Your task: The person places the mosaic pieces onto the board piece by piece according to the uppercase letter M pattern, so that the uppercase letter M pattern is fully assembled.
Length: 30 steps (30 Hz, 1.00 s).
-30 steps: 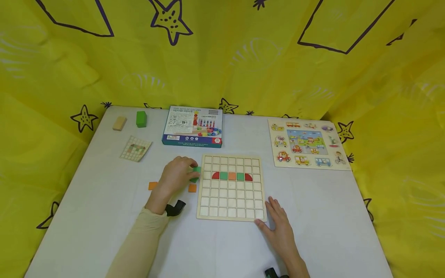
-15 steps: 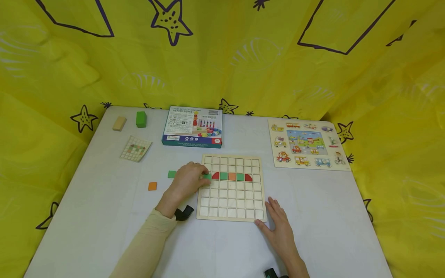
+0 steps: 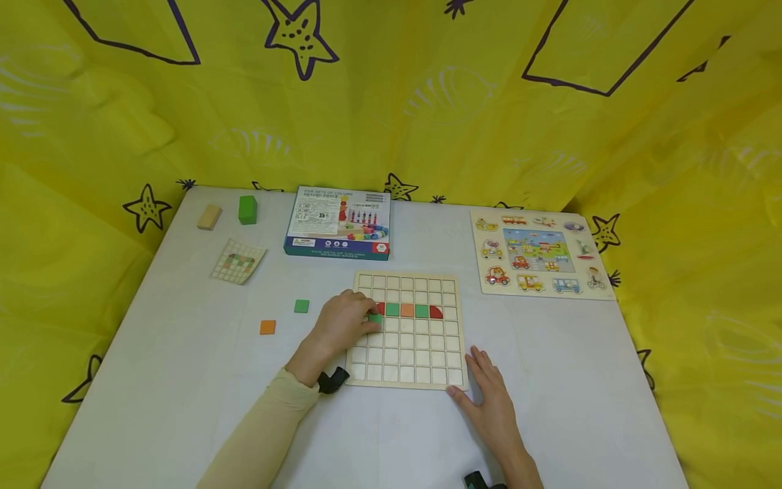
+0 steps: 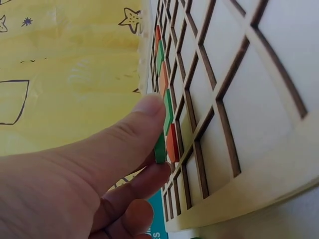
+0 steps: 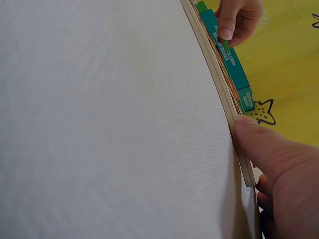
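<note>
My left hand is over the left part of a wooden grid board. It pinches a green square tile between thumb and fingers, also seen edge-on in the left wrist view. That tile hangs just in front of a red rounded tile, which is partly hidden in the head view. A row of tiles sits in the board: a green square, an orange square, another green square and a red rounded tile. My right hand rests at the board's near right corner, its thumb touching the edge.
Left of the board lie a loose green tile and an orange tile. Behind them are a pattern card, a green block and a plain wooden block. A toy box and a picture puzzle stand farther back.
My left hand has carried the green tile rightward from the table beside the board to over the grid. Another green tile has come into sight behind it. The right hand has stayed still.
</note>
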Available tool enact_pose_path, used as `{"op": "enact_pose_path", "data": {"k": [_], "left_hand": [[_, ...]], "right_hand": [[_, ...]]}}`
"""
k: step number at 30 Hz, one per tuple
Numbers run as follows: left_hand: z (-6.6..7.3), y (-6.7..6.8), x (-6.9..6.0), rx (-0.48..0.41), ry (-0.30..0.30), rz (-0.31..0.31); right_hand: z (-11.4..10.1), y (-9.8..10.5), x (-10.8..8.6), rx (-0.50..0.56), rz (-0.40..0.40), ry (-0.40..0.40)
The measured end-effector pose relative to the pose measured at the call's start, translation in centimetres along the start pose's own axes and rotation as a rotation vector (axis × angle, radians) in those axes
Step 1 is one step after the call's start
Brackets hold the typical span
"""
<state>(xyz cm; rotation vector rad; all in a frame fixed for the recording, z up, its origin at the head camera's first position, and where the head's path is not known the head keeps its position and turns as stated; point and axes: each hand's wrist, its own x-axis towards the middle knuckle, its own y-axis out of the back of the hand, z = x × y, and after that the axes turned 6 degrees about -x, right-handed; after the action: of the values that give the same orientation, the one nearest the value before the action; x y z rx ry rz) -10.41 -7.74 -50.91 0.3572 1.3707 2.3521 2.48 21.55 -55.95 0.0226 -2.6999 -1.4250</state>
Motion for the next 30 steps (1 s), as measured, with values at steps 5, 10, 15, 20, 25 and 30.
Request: {"op": "enact_pose_path", "data": {"k": [5, 10, 15, 20, 25, 30], "left_hand": [[0.02, -0.2, 0.14, 0.027, -0.021, 0.006], [0.26, -0.21, 0.27, 0.025, -0.03, 0.003], [0.39, -0.32, 0.43, 0.044, -0.045, 0.003], [0.43, -0.39, 0.46, 0.061, -0.053, 0.022], [0.31, -0.56, 0.07, 0.052, -0.014, 0.011], [0.17, -0.67, 0.19, 0.043, -0.012, 0.013]], "right_hand": [[0.06, 0.07, 0.05, 0.003, 0.011, 0.006], [0.08, 0.21, 0.0, 0.001, 0.017, 0.015], [0.16, 0.28, -0.04, 0.0, 0.012, 0.013], [0.15, 0.22, 0.02, 0.007, 0.013, 0.006], [0.0, 0.05, -0.19, 0.02, -0.001, -0.002], [-0.11, 0.09, -0.12, 0.007, 0.012, 0.008]]}}
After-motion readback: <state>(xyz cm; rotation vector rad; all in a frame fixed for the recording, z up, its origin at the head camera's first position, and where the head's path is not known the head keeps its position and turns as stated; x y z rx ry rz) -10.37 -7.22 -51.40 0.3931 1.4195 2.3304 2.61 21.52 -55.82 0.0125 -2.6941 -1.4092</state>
